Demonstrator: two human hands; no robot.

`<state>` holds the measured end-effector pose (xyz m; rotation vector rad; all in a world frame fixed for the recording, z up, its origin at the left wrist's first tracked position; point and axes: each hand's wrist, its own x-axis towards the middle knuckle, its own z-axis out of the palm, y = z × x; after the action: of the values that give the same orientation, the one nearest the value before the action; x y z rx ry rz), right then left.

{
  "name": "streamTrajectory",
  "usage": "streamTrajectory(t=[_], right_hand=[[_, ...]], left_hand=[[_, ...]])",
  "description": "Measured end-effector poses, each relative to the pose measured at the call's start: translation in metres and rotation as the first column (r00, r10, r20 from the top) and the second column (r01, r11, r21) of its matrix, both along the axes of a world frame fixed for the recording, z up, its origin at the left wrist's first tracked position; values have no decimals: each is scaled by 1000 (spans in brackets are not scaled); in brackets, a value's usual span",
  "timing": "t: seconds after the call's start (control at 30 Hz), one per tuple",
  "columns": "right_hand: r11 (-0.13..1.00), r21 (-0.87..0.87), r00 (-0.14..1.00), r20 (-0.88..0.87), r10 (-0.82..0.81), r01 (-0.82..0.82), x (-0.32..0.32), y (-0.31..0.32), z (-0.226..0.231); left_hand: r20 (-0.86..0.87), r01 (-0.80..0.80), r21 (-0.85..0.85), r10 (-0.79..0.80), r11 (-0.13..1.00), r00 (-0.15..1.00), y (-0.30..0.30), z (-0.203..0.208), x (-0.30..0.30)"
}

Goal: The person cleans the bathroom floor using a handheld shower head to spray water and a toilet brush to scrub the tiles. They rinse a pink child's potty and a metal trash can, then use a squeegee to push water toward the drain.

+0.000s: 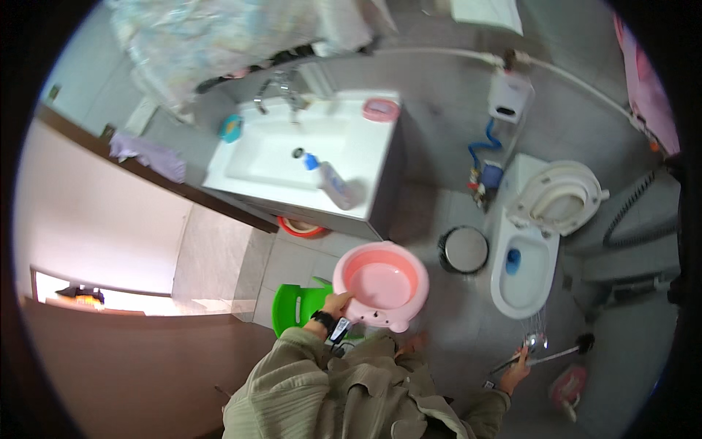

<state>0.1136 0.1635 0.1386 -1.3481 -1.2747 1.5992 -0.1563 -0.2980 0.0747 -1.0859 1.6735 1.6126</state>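
A pink basin [380, 285] with an animal-face rim is beside a green plastic chair [298, 307]. My left hand [337, 304] is closed on its near-left rim. My right hand [516, 372], out to the right, is closed round the handle of a chrome shower head [536, 341]. Thin water streams run from it toward the front of the white toilet [528, 267]. The toilet's lid and seat are raised, and blue liquid sits in the bowl. A thin rod with a dark brush end [584, 342] lies close by; I cannot tell whether my fingers touch it.
A round lidded bin [466, 249] stands left of the toilet. At the back is a white washbasin [292, 150] with a blue-capped bottle [333, 184] on its front edge. A red bowl [301, 227] sits on the floor below. A pink-white object [568, 388] is at lower right.
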Motion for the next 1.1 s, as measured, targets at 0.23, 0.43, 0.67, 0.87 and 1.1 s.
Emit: streamTrajectory(t=[0.23,0.43,0.67,0.87,1.1], right_hand=[[999,-15,999,12,-36,36,5,12,-22],[999,-7,999,-21,-33,33,-19,6,-12],[998,19,998,20,-55,55,-49,-21,19],[999,-49,991,132,-2,8,-98,-57,65],[998,-9,998,6,-55,55,-140,-80,74]], left_hand=[[-208,-407,147,431,901,878,-175,59,-7],[-426,-545,227,585,807,690,-261,99,-102],[-586,-619,57,529,783,615,-327,145,-227],[-557,-542,67,482,838,676,-359,141,-351],[-310,-121,162,167,979,936,-329,106,-439]])
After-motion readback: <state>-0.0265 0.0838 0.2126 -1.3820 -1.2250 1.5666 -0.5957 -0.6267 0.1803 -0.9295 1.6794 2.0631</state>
